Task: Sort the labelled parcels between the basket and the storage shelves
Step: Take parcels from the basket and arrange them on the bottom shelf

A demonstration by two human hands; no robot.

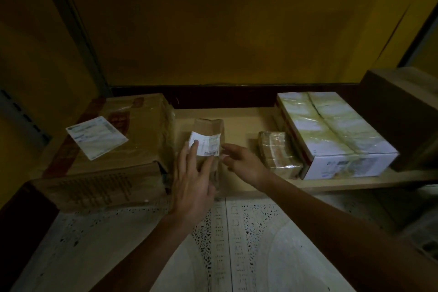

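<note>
On shelf (pixel 241 123), brown white-labelled parcel (pixel 209 128)

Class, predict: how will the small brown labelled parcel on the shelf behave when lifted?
The small brown parcel has a crumpled far end, suggesting soft wrapping, so it may flex. It looks slim, so probably light. Lying flat on the shelf, it should not roll.

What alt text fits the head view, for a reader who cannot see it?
The left hand lies flat on a small brown parcel with a white label on a dim shelf, and the right hand is at its right edge. A large cardboard box stands to the left; a taped packet and a white box to the right.
</note>
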